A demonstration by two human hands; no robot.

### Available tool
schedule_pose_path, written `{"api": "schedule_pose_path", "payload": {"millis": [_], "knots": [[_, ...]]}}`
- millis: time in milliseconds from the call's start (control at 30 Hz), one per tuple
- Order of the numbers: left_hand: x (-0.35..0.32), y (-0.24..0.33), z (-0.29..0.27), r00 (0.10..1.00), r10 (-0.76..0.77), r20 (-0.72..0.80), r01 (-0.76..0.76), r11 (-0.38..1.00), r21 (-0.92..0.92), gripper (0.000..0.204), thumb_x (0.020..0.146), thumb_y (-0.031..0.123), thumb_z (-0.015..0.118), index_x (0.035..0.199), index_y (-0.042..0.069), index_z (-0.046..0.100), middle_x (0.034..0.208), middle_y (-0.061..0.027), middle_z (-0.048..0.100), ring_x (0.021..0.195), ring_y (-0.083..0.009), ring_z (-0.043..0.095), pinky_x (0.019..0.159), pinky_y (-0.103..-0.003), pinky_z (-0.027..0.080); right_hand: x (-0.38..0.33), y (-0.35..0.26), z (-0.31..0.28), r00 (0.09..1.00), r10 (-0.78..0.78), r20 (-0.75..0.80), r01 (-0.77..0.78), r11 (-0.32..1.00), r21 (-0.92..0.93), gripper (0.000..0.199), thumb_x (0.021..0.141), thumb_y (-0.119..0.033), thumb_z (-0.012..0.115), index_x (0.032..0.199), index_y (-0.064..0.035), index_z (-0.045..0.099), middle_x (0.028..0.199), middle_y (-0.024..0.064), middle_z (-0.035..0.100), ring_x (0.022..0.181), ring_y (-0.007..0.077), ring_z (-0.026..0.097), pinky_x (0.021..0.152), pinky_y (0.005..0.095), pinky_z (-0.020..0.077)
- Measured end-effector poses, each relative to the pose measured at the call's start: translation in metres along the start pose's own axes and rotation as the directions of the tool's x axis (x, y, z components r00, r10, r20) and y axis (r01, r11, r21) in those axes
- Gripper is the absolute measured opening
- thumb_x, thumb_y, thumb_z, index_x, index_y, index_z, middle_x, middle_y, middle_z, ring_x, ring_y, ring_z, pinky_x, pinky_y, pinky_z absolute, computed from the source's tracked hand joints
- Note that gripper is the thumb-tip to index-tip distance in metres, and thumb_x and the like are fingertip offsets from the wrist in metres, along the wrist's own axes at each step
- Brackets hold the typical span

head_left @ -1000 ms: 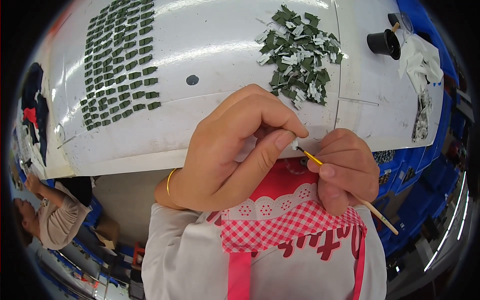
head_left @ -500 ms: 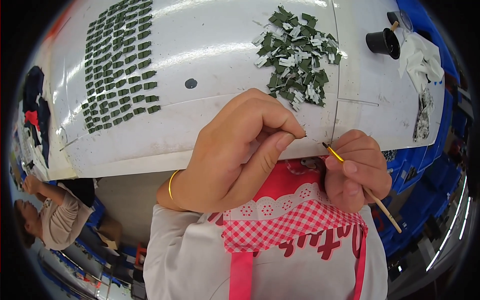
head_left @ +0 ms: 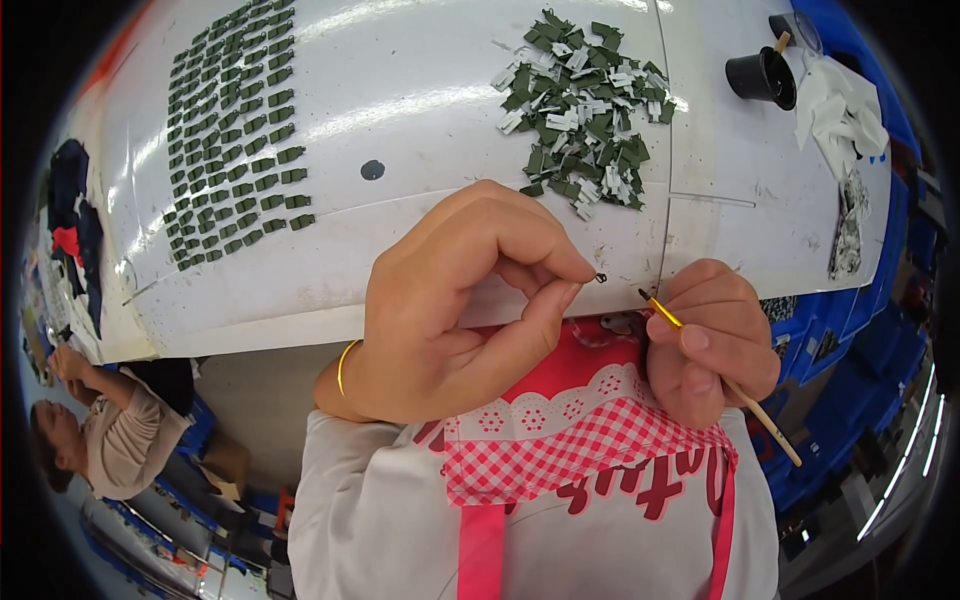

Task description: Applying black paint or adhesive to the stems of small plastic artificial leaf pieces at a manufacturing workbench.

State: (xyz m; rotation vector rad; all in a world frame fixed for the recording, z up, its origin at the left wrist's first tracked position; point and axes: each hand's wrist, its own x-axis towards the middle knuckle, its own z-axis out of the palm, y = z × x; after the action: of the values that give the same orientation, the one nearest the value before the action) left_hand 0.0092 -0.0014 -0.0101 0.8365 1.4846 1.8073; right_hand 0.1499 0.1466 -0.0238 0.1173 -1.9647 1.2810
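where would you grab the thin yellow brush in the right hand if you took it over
Grip the thin yellow brush on the bare pale shaft sticking out below the right hand, coming from the lower right. That end is free and long; the dark tip points up-left toward the left hand and its tiny pinched piece.

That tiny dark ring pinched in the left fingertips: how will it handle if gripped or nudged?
The ring is far smaller than the fingertips of the left hand holding it, so it is probably very light and easy to drop. Being round, it would likely roll on the glossy white table. It keeps its shape in the pinch, so it seems stiff.
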Motion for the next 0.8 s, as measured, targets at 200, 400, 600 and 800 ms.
{"api": "schedule_pose_path", "payload": {"millis": [200, 400, 600, 800], "knots": [[0.0001, 0.0000, 0.0004, 1.000, 0.019, -0.004, -0.019, 1.000, -0.006, 0.025, 0.070, -0.016, 0.060, 0.090, -0.001, 0.063, 0.089, -0.0092, 0.060, 0.068, -0.0138, 0.052, 0.059, -0.021, 0.043, -0.0002, -0.0005, -0.0005, 1.000, 0.004, 0.013, -0.004, 1.000, 0.016, 0.017, 0.089, -0.017, 0.055, 0.097, -0.0023, 0.059, 0.076, 0.0140, 0.066, 0.058, 0.0183, 0.054, 0.054, 0.0313, 0.0459], [-0.0006, -0.0035, -0.0005, 0.999, 0.035, -0.003, -0.035, 0.999, -0.002, 0.025, 0.070, -0.016, 0.060, 0.090, 0.000, 0.063, 0.090, -0.0097, 0.062, 0.070, -0.0147, 0.053, 0.060, -0.021, 0.043, -0.0002, -0.0009, -0.0004, 1.000, 0.014, 0.013, -0.014, 1.000, 0.025, 0.017, 0.089, -0.017, 0.055, 0.097, -0.0027, 0.059, 0.075, 0.0137, 0.066, 0.058, 0.0187, 0.055, 0.054, 0.0318, 0.0461], [-0.0003, -0.0037, -0.0037, 0.997, 0.054, 0.047, -0.055, 0.998, 0.009, 0.022, 0.074, -0.016, 0.060, 0.090, -0.001, 0.061, 0.094, -0.0131, 0.061, 0.074, -0.0168, 0.056, 0.066, -0.023, 0.047, -0.0002, 0.0001, -0.0008, 1.000, 0.003, 0.015, -0.004, 0.999, 0.042, 0.016, 0.088, -0.016, 0.056, 0.097, -0.0029, 0.059, 0.075, 0.0136, 0.066, 0.058, 0.0187, 0.055, 0.054, 0.0320, 0.0462], [-0.0013, -0.0022, -0.0062, 0.995, 0.035, 0.090, -0.038, 0.999, 0.034, 0.020, 0.077, -0.016, 0.060, 0.090, -0.001, 0.059, 0.097, -0.0167, 0.060, 0.079, -0.0189, 0.058, 0.072, -0.025, 0.049, -0.0007, 0.0010, 0.0026, 1.000, -0.013, 0.008, 0.013, 0.999, 0.050, 0.016, 0.088, -0.016, 0.055, 0.098, -0.0029, 0.059, 0.076, 0.0140, 0.066, 0.058, 0.0186, 0.055, 0.054, 0.0320, 0.0464]]}}
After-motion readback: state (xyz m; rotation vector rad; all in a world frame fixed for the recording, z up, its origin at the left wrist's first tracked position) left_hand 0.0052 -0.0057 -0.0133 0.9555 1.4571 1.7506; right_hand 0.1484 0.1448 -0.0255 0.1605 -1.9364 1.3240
